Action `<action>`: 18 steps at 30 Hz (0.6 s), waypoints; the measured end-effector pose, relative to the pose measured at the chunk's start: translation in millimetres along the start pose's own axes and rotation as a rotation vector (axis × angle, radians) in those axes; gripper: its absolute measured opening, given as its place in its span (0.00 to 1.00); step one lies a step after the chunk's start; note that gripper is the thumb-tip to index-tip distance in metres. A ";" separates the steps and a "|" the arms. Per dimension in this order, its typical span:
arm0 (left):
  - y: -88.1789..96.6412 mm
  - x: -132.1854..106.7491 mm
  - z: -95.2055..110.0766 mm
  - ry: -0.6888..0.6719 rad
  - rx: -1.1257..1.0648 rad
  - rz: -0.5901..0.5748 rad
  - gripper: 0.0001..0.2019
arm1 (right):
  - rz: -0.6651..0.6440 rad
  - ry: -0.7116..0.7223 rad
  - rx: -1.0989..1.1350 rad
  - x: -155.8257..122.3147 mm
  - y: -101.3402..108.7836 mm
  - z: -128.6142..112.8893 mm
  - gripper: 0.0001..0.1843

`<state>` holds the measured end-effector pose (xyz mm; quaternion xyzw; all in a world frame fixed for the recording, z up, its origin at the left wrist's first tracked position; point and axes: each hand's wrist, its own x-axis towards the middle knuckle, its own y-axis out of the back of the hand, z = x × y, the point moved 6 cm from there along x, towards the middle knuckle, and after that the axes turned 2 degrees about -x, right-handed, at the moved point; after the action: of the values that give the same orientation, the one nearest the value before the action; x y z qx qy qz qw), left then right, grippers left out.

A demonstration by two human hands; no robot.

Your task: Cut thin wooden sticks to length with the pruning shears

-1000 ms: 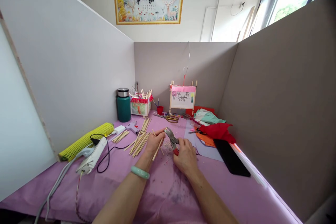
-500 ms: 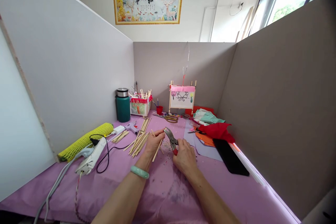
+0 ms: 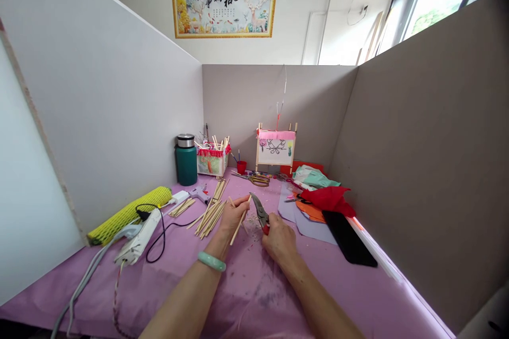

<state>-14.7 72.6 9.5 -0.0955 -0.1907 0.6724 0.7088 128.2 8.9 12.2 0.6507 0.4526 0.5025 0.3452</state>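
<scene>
My left hand [image 3: 234, 215], with a pale green bangle [image 3: 212, 261] at the wrist, is closed on a thin wooden stick [image 3: 237, 231] that slants up to the right. A second stick seems to cross it between the fingers. In my right hand [image 3: 280, 238] is a pair of red-handled pruning shears [image 3: 260, 211]. Their blade tips meet the upper end of the stick; whether they bite into it I cannot tell. Small chips lie on the purple cloth [image 3: 254, 286] below. Left of my left hand lies a pile of loose sticks [image 3: 210, 218].
A green bottle [image 3: 186, 161] and a decorated box of sticks [image 3: 212, 161] stand at the back left. Nearer are a glue gun [image 3: 200, 194] and power strip [image 3: 139, 238]. Scissors [image 3: 258, 180] lie ahead. Red cloth [image 3: 330, 198] and a black phone-like slab [image 3: 350, 237] lie right.
The shears' blades have drawn closer together at the stick's end, and my right hand's fingers are squeezed tighter. My left hand stays almost still.
</scene>
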 end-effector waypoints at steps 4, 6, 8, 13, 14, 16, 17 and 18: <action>0.0 2.5 -2.8 0.003 -0.025 -0.014 0.24 | 0.031 0.011 0.029 0.3 0.7 0.7 0.11; 0.0 3.7 -3.5 0.003 -0.036 -0.022 0.24 | 0.082 0.037 0.047 0.0 2.7 0.2 0.13; -0.1 4.5 -3.7 0.002 -0.041 -0.031 0.24 | 0.117 0.059 0.049 -0.3 3.7 -0.4 0.16; -1.8 4.6 -2.8 0.002 -0.037 -0.057 0.21 | 0.115 0.064 0.033 -0.9 3.5 -1.3 0.17; -2.0 4.5 -2.6 0.002 -0.038 -0.060 0.21 | 0.107 0.063 0.026 -1.0 3.5 -1.7 0.17; -2.0 4.5 -2.1 0.000 -0.042 -0.060 0.20 | 0.087 0.059 0.015 -1.3 3.5 -2.4 0.15; -1.7 4.4 -1.8 -0.001 -0.045 -0.056 0.20 | 0.076 0.054 0.013 -1.5 3.5 -2.6 0.14; -1.3 4.3 -1.6 -0.002 -0.046 -0.050 0.20 | 0.064 0.046 0.011 -1.5 3.3 -2.7 0.14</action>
<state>-12.8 76.9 9.2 -0.1062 -0.2091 0.6501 0.7227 126.3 6.3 15.4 0.6550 0.4421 0.5258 0.3147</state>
